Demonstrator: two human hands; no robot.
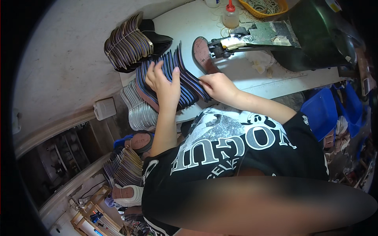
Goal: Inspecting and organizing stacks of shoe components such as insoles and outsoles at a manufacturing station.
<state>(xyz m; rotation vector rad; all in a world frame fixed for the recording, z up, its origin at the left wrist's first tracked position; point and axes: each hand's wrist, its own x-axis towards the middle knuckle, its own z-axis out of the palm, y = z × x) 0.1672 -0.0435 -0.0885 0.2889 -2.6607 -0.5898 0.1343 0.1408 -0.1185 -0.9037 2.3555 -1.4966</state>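
Nearest: the person's black T-shirt (pixel 271 159), printed in white and grey. Left of it, tied bundles of insoles (pixel 124 167) stand below the level of the desk (pixel 293 80); blue plastic bins (pixel 319 112) sit off to the right.

At the desk's near edge, both hands work on one row of dark, blue-edged insoles (pixel 185 84), packed on edge. The hands are apart. Left hand (pixel 164 84): fingers spread over the top of the row, thumb held clear of them. Right hand (pixel 218 85): thumb and fingers pinched on the insoles at the row's right end. A silvery-white bundle (pixel 138 108) lies just left of the row.

Farther back, a second tied bundle (pixel 128 45), striped dark and tan, rests near the wall. A single reddish-brown insole (pixel 202 53) lies under the head of a green sewing machine (pixel 262 35). Beyond: a red-capped squeeze bottle (pixel 231 19) and a yellow basket (pixel 252 11) of pale cord loops.
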